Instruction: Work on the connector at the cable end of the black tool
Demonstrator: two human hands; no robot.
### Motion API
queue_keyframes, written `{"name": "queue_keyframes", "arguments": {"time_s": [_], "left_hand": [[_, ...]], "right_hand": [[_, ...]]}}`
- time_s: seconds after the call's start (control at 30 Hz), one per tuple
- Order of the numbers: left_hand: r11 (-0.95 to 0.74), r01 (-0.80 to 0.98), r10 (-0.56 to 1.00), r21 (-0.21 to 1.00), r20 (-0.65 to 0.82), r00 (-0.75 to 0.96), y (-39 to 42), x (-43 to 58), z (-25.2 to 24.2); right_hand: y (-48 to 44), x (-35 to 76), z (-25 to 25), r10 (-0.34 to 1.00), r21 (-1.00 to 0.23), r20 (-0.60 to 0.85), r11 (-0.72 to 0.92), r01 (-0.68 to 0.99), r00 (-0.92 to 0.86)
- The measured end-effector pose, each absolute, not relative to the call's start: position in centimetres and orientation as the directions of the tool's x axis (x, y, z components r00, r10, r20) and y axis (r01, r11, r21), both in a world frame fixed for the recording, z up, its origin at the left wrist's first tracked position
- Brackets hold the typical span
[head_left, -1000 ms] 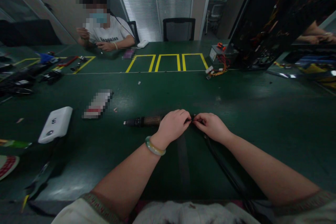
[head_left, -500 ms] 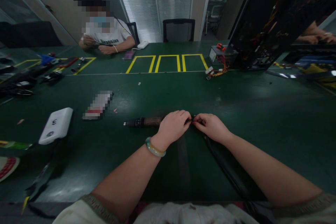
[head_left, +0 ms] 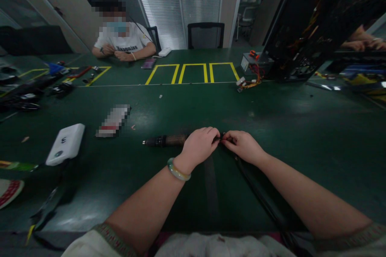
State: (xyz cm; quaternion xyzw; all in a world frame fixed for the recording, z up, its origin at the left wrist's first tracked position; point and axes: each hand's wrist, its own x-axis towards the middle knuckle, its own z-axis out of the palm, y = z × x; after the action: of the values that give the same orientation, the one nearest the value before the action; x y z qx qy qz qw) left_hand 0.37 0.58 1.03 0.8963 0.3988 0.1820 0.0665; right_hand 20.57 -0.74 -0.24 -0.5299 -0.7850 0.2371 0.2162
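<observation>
An electric screwdriver (head_left: 171, 140), dark with a brownish transparent-looking body, lies on the green table with its tip to the left. My left hand (head_left: 201, 143), a jade-like bangle at its wrist, is closed round the tool's right end. Close beside it, my right hand (head_left: 243, 144) pinches at the black cable (head_left: 251, 180) where it meets the tool. Fingers hide the joint between cable and screwdriver, so I cannot tell whether they are connected. From there the cable runs down to the right, past the table's front edge.
A white power bank (head_left: 65, 144) and a blurred-out phone-like item (head_left: 114, 120) lie to the left. At the back right stand a power supply unit (head_left: 256, 63) with loose wires and a black computer case (head_left: 304, 36). A masked person (head_left: 123, 40) sits across the table.
My hands and the screwdriver stay in nearly the same place. Across the table, the seated person's hands have shifted slightly, and the head has tilted down.
</observation>
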Motion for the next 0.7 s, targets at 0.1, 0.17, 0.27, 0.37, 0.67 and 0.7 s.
{"name": "queue_keyframes", "arguments": {"time_s": [0.1,0.17,0.27,0.37,0.67,0.7], "left_hand": [[-0.689,0.675,0.725,0.263,0.271,0.634,0.71,0.34,1.02],[-0.689,0.675,0.725,0.266,0.273,0.632,0.68,0.36,1.04],[-0.676,0.687,0.737,0.268,0.279,0.616,0.52,0.42,1.10],[-0.661,0.702,0.749,0.264,0.275,0.602,0.44,0.44,1.10],[-0.674,0.688,0.739,0.269,0.272,0.617,0.44,0.38,1.06],[-0.666,0.694,0.746,0.274,0.274,0.607,0.39,0.39,1.07]], "right_hand": [[-0.75,20.52,-0.15,0.937,-0.597,0.086,0.320,0.736,-0.338],[-0.77,20.49,-0.10,0.939,-0.601,0.084,0.316,0.734,-0.335],[-0.82,20.46,0.01,0.939,-0.622,0.071,0.305,0.721,-0.336],[-0.83,20.45,0.09,0.940,-0.630,0.061,0.298,0.717,-0.336],[-0.73,20.43,-0.19,0.938,-0.600,0.083,0.317,0.735,-0.336],[-0.74,20.44,-0.16,0.939,-0.602,0.083,0.315,0.734,-0.335]]}}
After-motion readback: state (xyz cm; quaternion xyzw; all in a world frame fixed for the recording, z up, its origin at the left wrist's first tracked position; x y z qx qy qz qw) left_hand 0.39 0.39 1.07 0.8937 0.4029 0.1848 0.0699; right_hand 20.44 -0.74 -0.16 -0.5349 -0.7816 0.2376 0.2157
